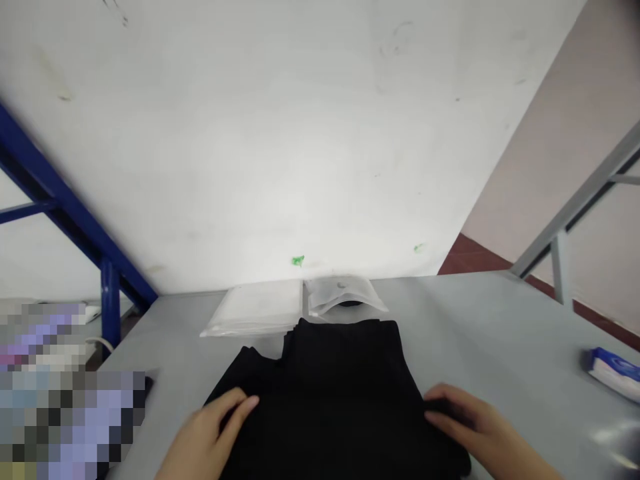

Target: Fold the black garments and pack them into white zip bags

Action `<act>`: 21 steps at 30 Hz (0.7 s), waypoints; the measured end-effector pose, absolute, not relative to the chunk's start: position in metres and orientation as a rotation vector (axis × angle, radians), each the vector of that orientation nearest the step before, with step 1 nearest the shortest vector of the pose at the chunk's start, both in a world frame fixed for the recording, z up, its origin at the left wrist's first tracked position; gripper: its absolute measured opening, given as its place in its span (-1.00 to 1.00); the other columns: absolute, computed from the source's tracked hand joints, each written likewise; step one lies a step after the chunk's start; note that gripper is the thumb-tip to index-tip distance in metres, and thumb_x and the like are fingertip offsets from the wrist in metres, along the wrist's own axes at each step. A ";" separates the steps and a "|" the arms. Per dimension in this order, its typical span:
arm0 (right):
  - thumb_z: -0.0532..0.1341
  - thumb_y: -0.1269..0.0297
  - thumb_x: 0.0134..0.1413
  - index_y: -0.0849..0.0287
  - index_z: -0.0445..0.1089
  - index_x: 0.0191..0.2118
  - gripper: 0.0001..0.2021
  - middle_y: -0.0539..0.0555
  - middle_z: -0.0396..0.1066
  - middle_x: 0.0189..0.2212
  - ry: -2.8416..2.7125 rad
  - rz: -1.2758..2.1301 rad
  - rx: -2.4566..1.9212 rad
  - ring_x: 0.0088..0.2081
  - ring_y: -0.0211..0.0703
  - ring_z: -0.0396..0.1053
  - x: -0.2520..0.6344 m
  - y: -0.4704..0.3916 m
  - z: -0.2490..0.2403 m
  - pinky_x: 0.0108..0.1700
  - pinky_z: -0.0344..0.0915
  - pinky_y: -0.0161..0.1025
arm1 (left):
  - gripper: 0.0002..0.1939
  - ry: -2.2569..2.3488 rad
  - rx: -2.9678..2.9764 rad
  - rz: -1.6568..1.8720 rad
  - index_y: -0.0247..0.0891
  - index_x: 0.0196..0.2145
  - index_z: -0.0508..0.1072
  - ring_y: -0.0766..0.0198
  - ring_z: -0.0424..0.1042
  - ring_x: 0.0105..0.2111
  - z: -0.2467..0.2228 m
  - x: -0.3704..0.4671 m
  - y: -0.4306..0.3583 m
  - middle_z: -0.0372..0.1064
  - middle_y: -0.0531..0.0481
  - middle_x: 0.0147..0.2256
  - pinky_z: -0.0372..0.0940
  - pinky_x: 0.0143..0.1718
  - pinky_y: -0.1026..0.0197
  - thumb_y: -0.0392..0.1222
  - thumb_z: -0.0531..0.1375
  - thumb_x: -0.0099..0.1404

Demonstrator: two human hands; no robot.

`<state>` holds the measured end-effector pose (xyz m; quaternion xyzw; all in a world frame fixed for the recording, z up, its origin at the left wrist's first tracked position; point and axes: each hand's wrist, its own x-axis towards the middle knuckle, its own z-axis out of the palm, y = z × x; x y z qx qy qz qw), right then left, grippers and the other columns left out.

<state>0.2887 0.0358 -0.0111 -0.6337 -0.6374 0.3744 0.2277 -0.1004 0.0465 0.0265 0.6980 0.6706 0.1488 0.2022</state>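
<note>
A black cloth garment (345, 393) lies on the grey table (450, 320), partly folded, its lower part cut off by the frame. At its left edge my left hand (213, 427) pinches the fabric between thumb and fingers. On the opposite edge my right hand (470, 423) grips the cloth in the same way, thumb below the fingers. Beyond the garment lie a stack of white plastic bags (260, 305) and, just right of it, a translucent bag (343, 293) with something dark showing at its opening.
A blue and white packet (615, 373) sits at the right of the table. A blue metal frame (75, 207) rises on the left, a grey one (560, 233) on the right. A white wall (300, 147) stands behind. The lower left is pixelated.
</note>
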 end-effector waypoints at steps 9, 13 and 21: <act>0.13 0.06 0.07 0.15 0.30 0.04 -0.56 0.05 0.28 -0.32 -1.764 0.479 -1.676 -0.47 -0.17 0.26 0.285 0.132 -0.023 -0.28 0.32 -0.13 | -0.78 1.835 2.286 0.580 -0.20 -0.22 0.42 0.14 0.41 -0.18 0.031 -0.040 0.117 0.43 -0.05 -0.24 0.29 -0.17 0.13 -0.12 0.01 0.33; 0.13 0.24 0.04 0.12 0.42 -0.21 -0.79 0.01 0.26 -0.39 -1.787 0.498 -1.610 -0.47 -0.19 0.28 0.276 0.148 -0.023 -0.30 0.33 -0.16 | -0.70 1.804 2.240 0.581 -0.28 -0.07 0.36 0.19 0.44 -0.23 0.022 -0.011 0.150 0.41 -0.08 -0.16 0.36 -0.24 0.10 -0.10 0.14 0.28; 0.10 0.23 0.15 0.05 0.38 -0.36 -0.86 0.10 0.27 0.00 -1.894 0.553 -1.403 -0.01 -0.04 0.29 0.284 0.087 0.014 0.04 0.25 -0.12 | -0.83 1.553 2.280 0.736 -0.11 -0.34 0.49 0.26 0.41 -0.18 0.037 -0.037 0.117 0.39 0.02 -0.25 0.33 -0.10 0.19 -0.28 0.10 0.24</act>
